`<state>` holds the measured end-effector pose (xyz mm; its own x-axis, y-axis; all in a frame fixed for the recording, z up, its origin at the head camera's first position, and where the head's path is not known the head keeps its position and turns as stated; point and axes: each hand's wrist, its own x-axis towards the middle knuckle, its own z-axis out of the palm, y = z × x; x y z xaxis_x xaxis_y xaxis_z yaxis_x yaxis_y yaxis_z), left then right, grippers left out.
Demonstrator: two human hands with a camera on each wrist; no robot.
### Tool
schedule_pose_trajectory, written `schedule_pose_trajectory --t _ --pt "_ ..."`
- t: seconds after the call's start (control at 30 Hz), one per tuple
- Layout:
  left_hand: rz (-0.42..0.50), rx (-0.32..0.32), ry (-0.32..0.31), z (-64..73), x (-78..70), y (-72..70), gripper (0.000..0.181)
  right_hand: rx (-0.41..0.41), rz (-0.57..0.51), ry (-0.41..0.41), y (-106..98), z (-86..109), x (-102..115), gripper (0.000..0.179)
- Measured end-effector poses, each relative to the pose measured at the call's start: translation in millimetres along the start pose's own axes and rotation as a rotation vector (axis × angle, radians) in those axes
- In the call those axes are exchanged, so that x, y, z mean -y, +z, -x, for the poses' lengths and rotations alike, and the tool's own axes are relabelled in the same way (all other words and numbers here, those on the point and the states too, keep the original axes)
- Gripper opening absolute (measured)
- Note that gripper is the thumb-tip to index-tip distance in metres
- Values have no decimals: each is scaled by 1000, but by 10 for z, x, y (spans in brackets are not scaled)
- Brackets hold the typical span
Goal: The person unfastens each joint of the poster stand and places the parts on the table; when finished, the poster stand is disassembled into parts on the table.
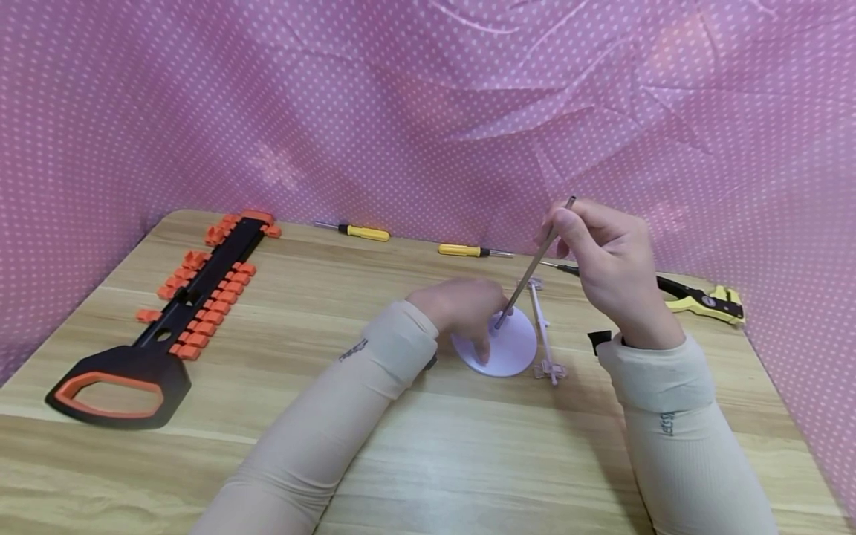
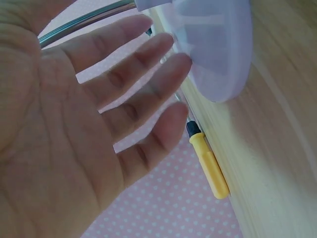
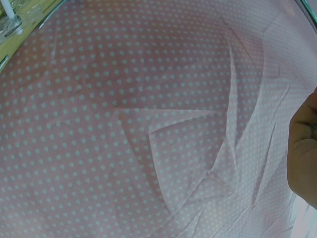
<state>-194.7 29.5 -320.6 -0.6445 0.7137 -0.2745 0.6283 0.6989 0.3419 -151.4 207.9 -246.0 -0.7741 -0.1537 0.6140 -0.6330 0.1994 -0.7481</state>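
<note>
Upright at a slant, a thin metal rod (image 1: 533, 269) rises from the middle of a round pale-lilac base (image 1: 518, 353) on the table. My right hand (image 1: 611, 260) pinches the rod near its top between thumb and fingers. At the base is my left hand (image 1: 461, 305), one digit pointing down onto the disc. The left wrist view has its fingers nearly straight, with fingertips at the disc (image 2: 223, 54) and the rod (image 2: 89, 24) beyond them. A pale bar with clear clips (image 1: 542, 323) lies just right of the base. Only the edge of my right hand (image 3: 303, 153) appears in its wrist view.
A long black holder (image 1: 120, 357) with a looped handle and orange clips lies at the left. Yellow-handled screwdrivers (image 1: 366, 233) line the back edge. Yellow-and-black pliers (image 1: 715, 302) lie at the right, behind a small black piece (image 1: 600, 340). Pink dotted cloth (image 1: 401, 111) surrounds the table.
</note>
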Motion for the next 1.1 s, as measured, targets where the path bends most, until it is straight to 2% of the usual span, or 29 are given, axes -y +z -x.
schedule_pose_trajectory --t 0.4,0.8,1.1 --pt "-106 10 -65 39 25 -7 83 5 12 14 -9 1 4 26" --pt "-125 42 -101 34 12 -1 97 6 23 13 -20 -3 6 26" --pt "-129 44 -102 43 18 1 95 10 27 15 -15 -14 9 25"
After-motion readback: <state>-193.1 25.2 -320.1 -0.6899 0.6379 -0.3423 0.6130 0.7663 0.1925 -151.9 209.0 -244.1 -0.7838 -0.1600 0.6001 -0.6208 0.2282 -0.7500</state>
